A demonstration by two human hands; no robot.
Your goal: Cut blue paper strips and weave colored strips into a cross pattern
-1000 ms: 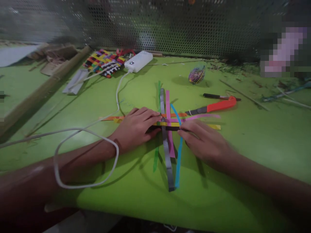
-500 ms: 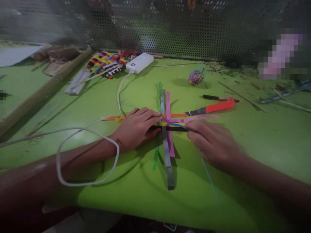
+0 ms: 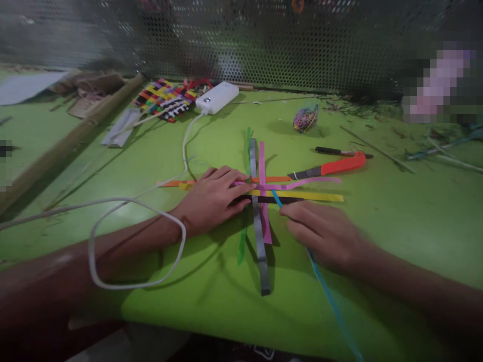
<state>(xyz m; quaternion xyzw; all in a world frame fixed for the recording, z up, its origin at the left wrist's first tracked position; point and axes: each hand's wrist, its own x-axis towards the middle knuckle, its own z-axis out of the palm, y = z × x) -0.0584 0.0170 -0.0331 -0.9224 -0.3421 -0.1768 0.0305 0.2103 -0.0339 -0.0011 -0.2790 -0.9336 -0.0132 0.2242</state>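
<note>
Coloured strips cross one another on the green table [image 3: 181, 306]. A grey strip [image 3: 258, 236], a pink strip [image 3: 266, 221] and a green strip [image 3: 242, 244] run away from me. Across them lie an orange strip [image 3: 277, 179], a yellow strip [image 3: 320, 196] and a dark strip, with another pink one. My left hand [image 3: 213, 198] rests over the left of the crossing, fingers apart, pressing the strips. My right hand [image 3: 326, 229] pinches a blue strip [image 3: 332, 296] just right of the crossing; its tail hangs down toward the table's front edge.
A white power bank [image 3: 218, 98] has a cable [image 3: 136, 287] looping over my left forearm. A red-handled knife [image 3: 341, 164] lies right of the strips. Behind are a woven colourful piece [image 3: 164, 98] and a thread ball [image 3: 305, 119]. A bamboo pole [image 3: 68, 141] lies left.
My right hand has moved slightly down and left with the blue strip, uncovering the yellow strip's right end. More of the blue tail shows. My left hand has barely moved.
</note>
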